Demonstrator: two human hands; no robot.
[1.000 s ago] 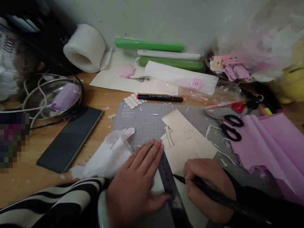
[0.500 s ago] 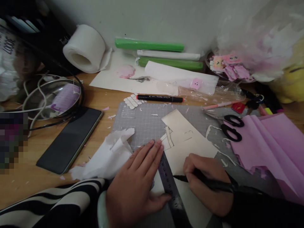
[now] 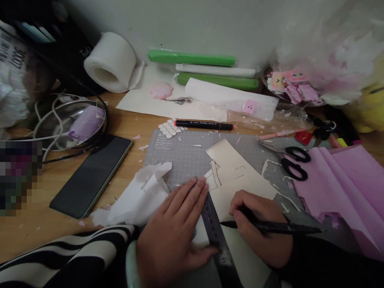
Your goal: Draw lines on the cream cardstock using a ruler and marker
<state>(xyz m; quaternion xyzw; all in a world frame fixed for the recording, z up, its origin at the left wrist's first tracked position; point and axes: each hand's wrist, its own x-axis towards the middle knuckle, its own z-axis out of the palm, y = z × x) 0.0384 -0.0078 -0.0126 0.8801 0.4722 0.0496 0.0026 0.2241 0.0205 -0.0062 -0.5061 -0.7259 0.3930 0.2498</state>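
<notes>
Here a cream sheet of paper with drawn black lines (image 3: 240, 180) lies on the grey gridded cutting mat (image 3: 180, 150), in the middle of the wooden surface (image 3: 132, 124). The right hand (image 3: 259, 226) has its grip closed around a thin black pen (image 3: 270, 227), and the tip of the pen is just beside the dark metal ruler (image 3: 217, 236). The left hand (image 3: 172, 232) lies flat and open on the ruler and presses it on the paper. Near it is crumpled white paper (image 3: 139, 196), further left a black phone (image 3: 91, 176). Black scissors (image 3: 292, 162) and pink tissue paper (image 3: 342, 188) lie on the right side.
</notes>
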